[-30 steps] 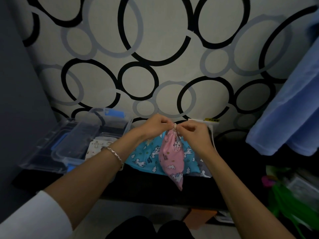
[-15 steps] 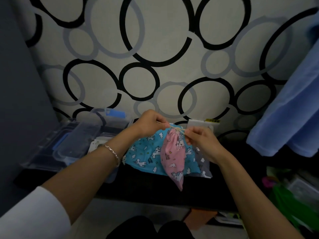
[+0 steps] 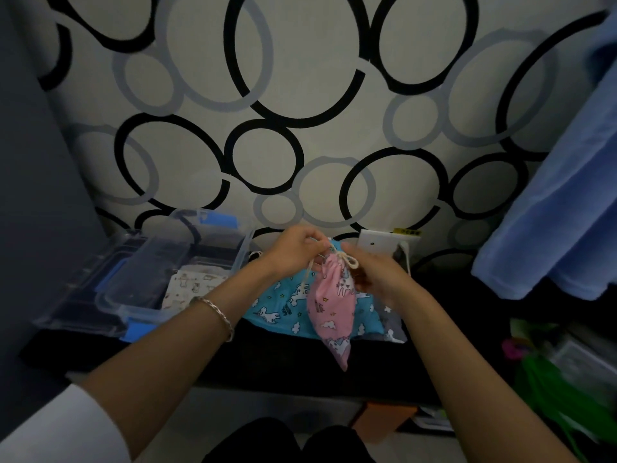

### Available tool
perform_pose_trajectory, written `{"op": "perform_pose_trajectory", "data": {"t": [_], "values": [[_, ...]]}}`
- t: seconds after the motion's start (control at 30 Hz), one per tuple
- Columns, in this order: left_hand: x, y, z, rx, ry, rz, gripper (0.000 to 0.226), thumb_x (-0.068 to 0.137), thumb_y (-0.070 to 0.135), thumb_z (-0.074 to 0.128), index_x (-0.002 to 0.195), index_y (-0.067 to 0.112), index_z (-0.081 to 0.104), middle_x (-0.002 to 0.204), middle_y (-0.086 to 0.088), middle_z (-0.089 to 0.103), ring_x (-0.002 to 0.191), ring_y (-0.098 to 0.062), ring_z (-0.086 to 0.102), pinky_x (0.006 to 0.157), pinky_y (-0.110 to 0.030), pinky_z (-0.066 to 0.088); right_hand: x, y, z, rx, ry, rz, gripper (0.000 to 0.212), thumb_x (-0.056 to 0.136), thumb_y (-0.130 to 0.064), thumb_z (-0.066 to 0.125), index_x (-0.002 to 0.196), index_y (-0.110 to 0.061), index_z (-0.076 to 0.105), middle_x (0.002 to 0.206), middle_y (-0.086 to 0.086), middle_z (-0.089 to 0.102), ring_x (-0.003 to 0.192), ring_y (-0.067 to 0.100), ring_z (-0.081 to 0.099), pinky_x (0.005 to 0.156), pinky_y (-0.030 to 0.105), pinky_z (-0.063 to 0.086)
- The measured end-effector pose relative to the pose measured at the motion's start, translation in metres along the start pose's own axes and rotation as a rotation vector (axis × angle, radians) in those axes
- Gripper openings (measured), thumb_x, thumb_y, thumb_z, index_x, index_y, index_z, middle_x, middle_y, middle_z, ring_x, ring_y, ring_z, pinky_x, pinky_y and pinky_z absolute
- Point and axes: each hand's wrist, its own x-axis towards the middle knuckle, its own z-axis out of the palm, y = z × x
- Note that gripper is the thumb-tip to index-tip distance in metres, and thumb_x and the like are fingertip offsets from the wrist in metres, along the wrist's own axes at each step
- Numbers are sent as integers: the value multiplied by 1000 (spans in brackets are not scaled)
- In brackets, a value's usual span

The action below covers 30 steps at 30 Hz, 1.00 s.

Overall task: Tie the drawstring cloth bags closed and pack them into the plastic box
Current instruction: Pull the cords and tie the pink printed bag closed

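Note:
A pink unicorn-print drawstring bag (image 3: 330, 302) hangs above the dark table, its neck gathered. My left hand (image 3: 295, 252) pinches the cream drawstring (image 3: 347, 259) at the top left of the neck. My right hand (image 3: 374, 270) grips the cord's other side beside the bag; a loop of cord lies over it. A blue unicorn-print bag (image 3: 283, 305) lies flat on the table under the pink one. The clear plastic box (image 3: 187, 262) stands at the left with a white printed bag (image 3: 188, 289) inside.
The box's clear lid with blue clips (image 3: 90, 295) lies left of the box. A white wall socket (image 3: 384, 243) sits behind my right hand. Blue cloth (image 3: 551, 222) hangs at the right, and green and pink items (image 3: 547, 372) crowd the lower right.
My hands pulled apart, then came back together at the bag's neck. The cord now shows a loop on the right side, and a loose end hangs at the left.

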Motion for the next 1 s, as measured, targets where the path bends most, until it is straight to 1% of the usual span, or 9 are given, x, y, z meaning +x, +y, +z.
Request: {"op": "perform_pose_trajectory", "data": {"t": [0.1, 0.2, 0.33, 0.43, 0.5, 0.63, 0.73, 0.9, 1.0], "values": [[2, 3, -2, 95, -4, 32, 15, 94, 13, 57, 94, 1, 66, 84, -9, 71, 78, -18, 67, 78, -32, 56, 1, -8, 2, 25, -95, 90, 25, 81, -33, 75, 81, -9, 68, 67, 3, 63, 56, 10, 50, 51, 21, 41], [1, 5, -4, 109, -24, 37, 13, 93, 11, 59, 94, 1, 66, 80, -3, 69, 78, -15, 66, 76, -31, 55, 2, -13, 0, 27, -207, 169, 15, 83, -24, 73, 76, -13, 66, 66, -1, 64, 53, 6, 52, 51, 17, 37], [-1, 7, -4, 111, -63, 66, 10, 90, 8, 63, 93, 0, 68, 81, -4, 69, 80, -16, 66, 76, -30, 56, 6, -14, -1, 62, -199, 136, 7, 87, -8, 66, 81, -9, 64, 70, 4, 65, 53, 7, 56, 50, 17, 40], [-3, 9, -6, 88, -111, 69, 13, 91, 7, 62, 97, -3, 67, 85, -9, 70, 75, -13, 66, 65, -19, 55, 5, -15, -1, 149, -50, -66, 8, 85, 0, 66, 91, -3, 62, 77, 11, 65, 62, 16, 60, 58, 26, 50], [-4, 11, -10, 103, -142, 61, 11, 91, 9, 63, 97, 1, 68, 85, -9, 70, 73, -10, 65, 60, -16, 54, 2, -15, -1, 160, 40, -172, 14, 82, 2, 69, 86, -7, 59, 77, 14, 68, 66, 20, 63, 68, 35, 53], [0, 13, -18, 229, -104, 139, 4, 85, 14, 71, 88, 15, 73, 81, -2, 72, 73, -10, 66, 69, -23, 57, -4, -18, -3, -46, -16, -310, 9, 81, -5, 74, 77, -12, 69, 80, 14, 71, 76, 24, 64, 80, 38, 53], [2, 18, -20, 271, -77, 177, 5, 82, 14, 74, 83, 19, 73, 81, -2, 74, 79, -15, 71, 81, -36, 59, -7, -23, -4, -145, -133, -292, 9, 85, -5, 68, 81, -10, 74, 83, 12, 73, 74, 17, 66, 78, 27, 56], [3, 23, -22, 291, -63, 198, 6, 81, 15, 75, 85, 15, 71, 78, 0, 73, 76, -13, 70, 80, -42, 58, -7, -27, -10, -39, -241, -215, 16, 83, -8, 71, 94, 3, 73, 95, 23, 71, 82, 25, 65, 85, 35, 54], [2, 19, -16, 494, 146, 282, 19, 73, 36, 80, 79, 24, 67, 80, 9, 68, 78, -10, 64, 78, -38, 55, -8, -26, -12, -47, -207, -222, 19, 83, -5, 70, 101, 1, 73, 100, 23, 71, 85, 25, 66, 88, 35, 55]]}}
